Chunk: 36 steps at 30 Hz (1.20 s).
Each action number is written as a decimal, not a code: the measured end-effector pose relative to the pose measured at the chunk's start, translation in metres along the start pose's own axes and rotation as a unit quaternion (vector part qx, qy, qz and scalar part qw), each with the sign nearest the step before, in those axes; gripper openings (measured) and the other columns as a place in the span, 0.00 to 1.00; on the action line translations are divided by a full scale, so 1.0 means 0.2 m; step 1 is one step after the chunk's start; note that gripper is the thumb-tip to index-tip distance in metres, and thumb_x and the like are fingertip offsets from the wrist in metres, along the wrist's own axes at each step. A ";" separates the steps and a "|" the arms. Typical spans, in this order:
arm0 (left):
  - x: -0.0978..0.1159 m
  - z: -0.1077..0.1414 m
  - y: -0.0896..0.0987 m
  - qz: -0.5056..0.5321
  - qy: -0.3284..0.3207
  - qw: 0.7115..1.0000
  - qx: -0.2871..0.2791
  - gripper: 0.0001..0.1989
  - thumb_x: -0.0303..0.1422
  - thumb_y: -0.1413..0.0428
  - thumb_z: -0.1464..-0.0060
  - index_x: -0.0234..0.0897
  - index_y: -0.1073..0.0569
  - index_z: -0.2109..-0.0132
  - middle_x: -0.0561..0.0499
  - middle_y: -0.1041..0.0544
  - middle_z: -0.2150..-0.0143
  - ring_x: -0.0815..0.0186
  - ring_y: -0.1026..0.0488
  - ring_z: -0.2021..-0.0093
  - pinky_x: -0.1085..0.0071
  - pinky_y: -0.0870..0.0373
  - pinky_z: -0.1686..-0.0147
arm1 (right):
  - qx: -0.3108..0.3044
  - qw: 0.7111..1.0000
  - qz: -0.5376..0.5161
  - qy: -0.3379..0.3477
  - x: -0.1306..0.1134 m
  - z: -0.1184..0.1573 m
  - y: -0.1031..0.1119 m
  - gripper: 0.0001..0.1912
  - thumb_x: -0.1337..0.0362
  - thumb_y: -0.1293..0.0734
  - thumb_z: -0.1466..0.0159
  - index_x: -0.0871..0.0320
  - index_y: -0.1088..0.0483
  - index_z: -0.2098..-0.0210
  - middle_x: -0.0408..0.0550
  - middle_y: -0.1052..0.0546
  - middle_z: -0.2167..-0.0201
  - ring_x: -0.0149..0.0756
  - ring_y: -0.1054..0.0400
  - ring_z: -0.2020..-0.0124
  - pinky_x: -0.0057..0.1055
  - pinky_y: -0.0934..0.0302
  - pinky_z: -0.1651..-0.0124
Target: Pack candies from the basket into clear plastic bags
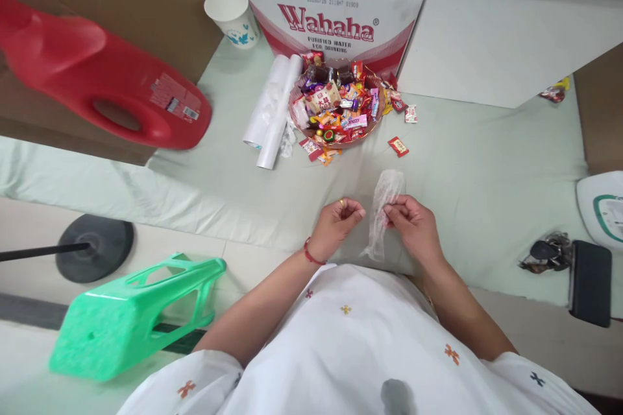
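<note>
A strip of crumpled, see-through plastic film (pixel 382 198) hangs above the cloth-covered surface. My right hand (pixel 416 224) pinches its right edge between thumb and fingers. Left of the film, a small gap away, my left hand (pixel 335 227) is closed in a pinch with its thumb pressed to the forefinger; whether anything tiny is between them is hidden. Beyond both hands stands a pink clear bowl (pixel 335 142) heaped with wrapped candies. One red-wrapped candy (pixel 398 146) lies apart on the cloth, nearer to my right hand.
Two white rolls (pixel 280 120) lie left of the bowl. Behind are a Wahaha carton (pixel 335 6) and a paper cup (pixel 233 19). A red jug (pixel 97 78) is at left, above a green stool (pixel 136 318). Keys (pixel 548 251) and a phone (pixel 590 282) lie right.
</note>
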<state>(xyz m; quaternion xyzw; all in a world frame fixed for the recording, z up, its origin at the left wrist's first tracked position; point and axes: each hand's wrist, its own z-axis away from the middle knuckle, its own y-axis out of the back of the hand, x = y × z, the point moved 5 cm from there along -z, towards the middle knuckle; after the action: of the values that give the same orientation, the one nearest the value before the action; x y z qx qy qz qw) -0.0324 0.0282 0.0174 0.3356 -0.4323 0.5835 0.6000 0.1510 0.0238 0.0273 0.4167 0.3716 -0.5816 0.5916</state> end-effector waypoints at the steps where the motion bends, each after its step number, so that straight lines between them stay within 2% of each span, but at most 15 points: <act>1: 0.01 0.00 -0.01 -0.004 -0.005 1.000 -0.001 0.18 0.46 0.33 0.49 0.35 0.23 0.65 0.54 0.28 0.72 0.71 0.36 0.72 0.73 0.39 0.70 | -0.008 1.000 0.007 0.003 0.00 0.01 -0.01 0.18 0.48 0.26 0.41 0.54 0.25 0.61 0.45 0.20 0.71 0.35 0.27 0.73 0.36 0.26 0.65; 4: 0.04 -0.01 -0.05 -0.012 -0.018 1.000 0.009 0.16 0.44 0.34 0.48 0.34 0.20 0.62 0.52 0.25 0.71 0.69 0.34 0.70 0.72 0.38 0.69 | -0.030 0.999 0.025 0.018 -0.02 0.04 -0.04 0.16 0.49 0.27 0.39 0.55 0.23 0.62 0.45 0.20 0.71 0.35 0.27 0.73 0.35 0.27 0.64; 7: 0.05 -0.04 -0.08 -0.007 -0.019 1.000 0.018 0.16 0.43 0.34 0.50 0.34 0.20 0.63 0.52 0.25 0.71 0.69 0.33 0.70 0.72 0.38 0.69 | -0.046 0.997 0.049 0.039 -0.02 0.06 -0.05 0.14 0.51 0.29 0.37 0.54 0.22 0.60 0.44 0.20 0.72 0.35 0.26 0.72 0.35 0.27 0.63; 10: 0.03 -0.05 -0.08 0.003 -0.010 1.000 0.014 0.14 0.42 0.34 0.50 0.34 0.20 0.65 0.53 0.26 0.72 0.70 0.35 0.71 0.73 0.39 0.70 | -0.050 0.995 0.071 0.051 -0.01 0.07 -0.04 0.13 0.52 0.30 0.35 0.54 0.21 0.60 0.44 0.20 0.72 0.35 0.26 0.72 0.34 0.28 0.63; 16: 0.03 -0.04 -0.06 0.025 -0.004 0.999 0.027 0.16 0.44 0.35 0.50 0.34 0.22 0.65 0.57 0.30 0.75 0.73 0.40 0.75 0.74 0.42 0.73 | -0.038 0.998 0.038 0.022 0.00 0.06 0.01 0.14 0.50 0.29 0.36 0.54 0.24 0.62 0.43 0.22 0.71 0.34 0.29 0.74 0.33 0.29 0.67; 20: 0.05 -0.03 -0.10 0.004 -0.016 1.000 0.014 0.17 0.46 0.33 0.51 0.34 0.20 0.63 0.55 0.29 0.74 0.72 0.38 0.73 0.73 0.42 0.72 | -0.067 0.994 0.075 0.047 -0.02 0.06 -0.01 0.13 0.52 0.31 0.35 0.54 0.23 0.62 0.43 0.23 0.73 0.34 0.29 0.72 0.33 0.31 0.65; 23: 0.05 -0.05 -0.12 0.019 -0.003 1.000 0.006 0.17 0.45 0.32 0.53 0.34 0.21 0.66 0.54 0.28 0.74 0.71 0.36 0.72 0.72 0.40 0.71 | -0.086 0.990 0.099 0.060 -0.02 0.07 -0.03 0.12 0.52 0.31 0.34 0.54 0.23 0.60 0.43 0.23 0.73 0.35 0.29 0.71 0.33 0.32 0.64; 30: 0.01 -0.08 -0.08 0.101 0.029 0.994 0.035 0.21 0.47 0.30 0.56 0.35 0.26 0.67 0.60 0.34 0.76 0.76 0.45 0.78 0.74 0.47 0.77 | -0.053 0.998 0.031 0.021 0.01 0.05 0.03 0.13 0.50 0.29 0.38 0.54 0.25 0.64 0.42 0.24 0.74 0.33 0.32 0.74 0.32 0.33 0.67; 33: 0.03 -0.08 -0.10 0.069 0.024 0.997 0.025 0.21 0.48 0.31 0.54 0.34 0.24 0.65 0.57 0.30 0.74 0.75 0.41 0.76 0.74 0.43 0.75 | -0.065 0.997 0.043 0.016 0.01 0.04 0.03 0.14 0.50 0.29 0.38 0.54 0.25 0.65 0.42 0.25 0.74 0.33 0.32 0.74 0.33 0.33 0.68; 36: 0.04 -0.08 -0.13 0.048 0.019 0.999 -0.001 0.21 0.47 0.31 0.55 0.34 0.21 0.63 0.53 0.24 0.69 0.71 0.33 0.70 0.73 0.36 0.68 | -0.088 0.994 0.055 0.023 0.01 0.05 0.01 0.13 0.50 0.30 0.36 0.54 0.25 0.64 0.42 0.24 0.73 0.34 0.31 0.73 0.33 0.32 0.66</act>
<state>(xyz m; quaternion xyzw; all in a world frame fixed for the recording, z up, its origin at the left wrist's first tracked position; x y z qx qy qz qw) -0.0051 0.0431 0.0211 0.3027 -0.4374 0.6175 0.5794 0.1534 0.0146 0.0290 0.3964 0.4115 -0.5033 0.6483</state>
